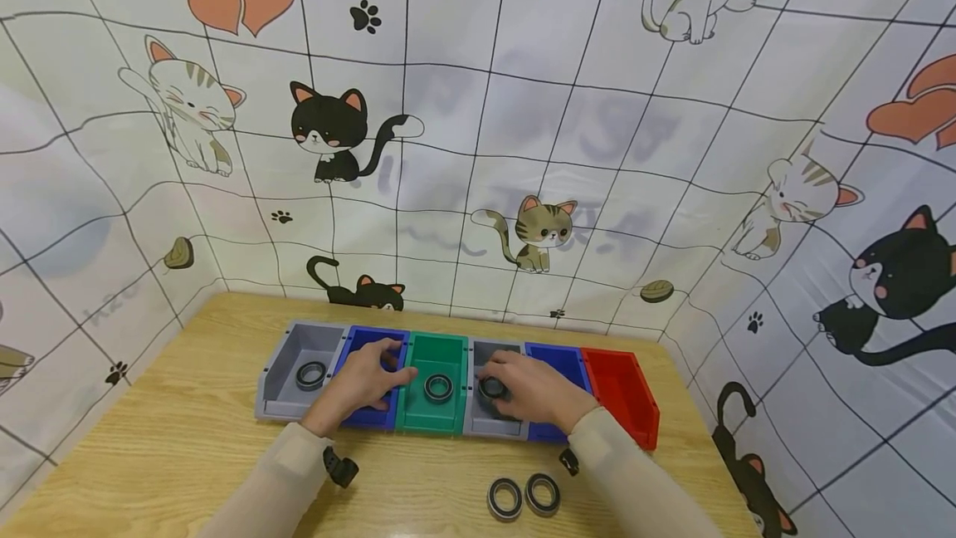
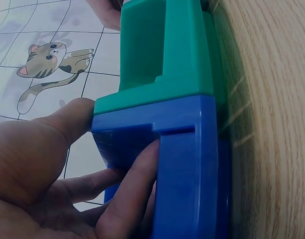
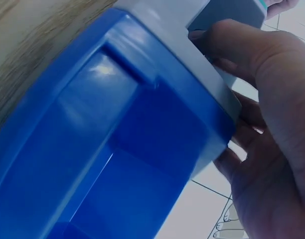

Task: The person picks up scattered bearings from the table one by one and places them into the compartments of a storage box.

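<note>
My right hand [image 1: 534, 388] reaches into the right grey bin [image 1: 496, 428] and pinches a black-and-silver ball bearing [image 1: 491, 388], partly covered by the fingers. In the right wrist view, the thumb [image 3: 227, 42] dips into that bin. Over the left blue bin [image 1: 366, 418], my left hand [image 1: 366, 379] spreads its thumb and fingers. Its fingers reach inside while the thumb lies at the rim beside the green bin [image 2: 187, 50]; nothing shows between them. One bearing [image 1: 438, 388] lies in the green bin, another [image 1: 310, 375] in the left grey bin [image 1: 280, 372].
Two more bearings [image 1: 504, 499] [image 1: 543, 494] lie side by side on the wooden table [image 1: 418, 480], in front of the row. At the row's right end stand another blue bin [image 1: 556, 364] and a red bin [image 1: 620, 393]. A cat-patterned sheet [image 1: 448, 148] hangs behind the table.
</note>
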Demonstrator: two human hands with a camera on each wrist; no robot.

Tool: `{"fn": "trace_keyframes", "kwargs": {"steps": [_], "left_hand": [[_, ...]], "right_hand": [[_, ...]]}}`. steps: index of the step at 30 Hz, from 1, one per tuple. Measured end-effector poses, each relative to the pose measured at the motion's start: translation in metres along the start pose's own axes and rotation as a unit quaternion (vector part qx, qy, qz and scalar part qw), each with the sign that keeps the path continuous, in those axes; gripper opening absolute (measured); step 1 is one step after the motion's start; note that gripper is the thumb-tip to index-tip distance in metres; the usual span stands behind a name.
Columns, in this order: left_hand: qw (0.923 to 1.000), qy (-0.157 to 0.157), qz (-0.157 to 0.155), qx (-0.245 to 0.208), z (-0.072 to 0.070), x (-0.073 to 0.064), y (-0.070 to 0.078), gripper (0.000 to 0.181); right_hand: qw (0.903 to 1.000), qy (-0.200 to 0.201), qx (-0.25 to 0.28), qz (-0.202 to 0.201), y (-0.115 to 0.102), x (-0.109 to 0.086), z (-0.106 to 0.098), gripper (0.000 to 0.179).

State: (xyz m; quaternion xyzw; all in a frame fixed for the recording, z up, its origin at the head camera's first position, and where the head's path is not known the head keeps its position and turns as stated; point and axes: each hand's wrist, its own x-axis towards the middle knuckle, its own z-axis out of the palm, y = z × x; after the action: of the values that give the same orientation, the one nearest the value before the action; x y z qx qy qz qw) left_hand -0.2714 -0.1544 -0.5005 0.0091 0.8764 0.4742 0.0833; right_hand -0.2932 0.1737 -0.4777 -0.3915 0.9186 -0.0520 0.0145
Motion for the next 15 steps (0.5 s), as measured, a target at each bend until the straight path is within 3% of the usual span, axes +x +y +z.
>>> {"fn": "trace_keyframes", "kwargs": {"steps": [15], "left_hand": [[0.9999,0.000,0.010,0.005,0.000,-0.004,0.002,0.078]], "right_hand": [[0.9950,-0.014,-0.094,0.032,-0.008,0.019,0.015,0.046]]}}
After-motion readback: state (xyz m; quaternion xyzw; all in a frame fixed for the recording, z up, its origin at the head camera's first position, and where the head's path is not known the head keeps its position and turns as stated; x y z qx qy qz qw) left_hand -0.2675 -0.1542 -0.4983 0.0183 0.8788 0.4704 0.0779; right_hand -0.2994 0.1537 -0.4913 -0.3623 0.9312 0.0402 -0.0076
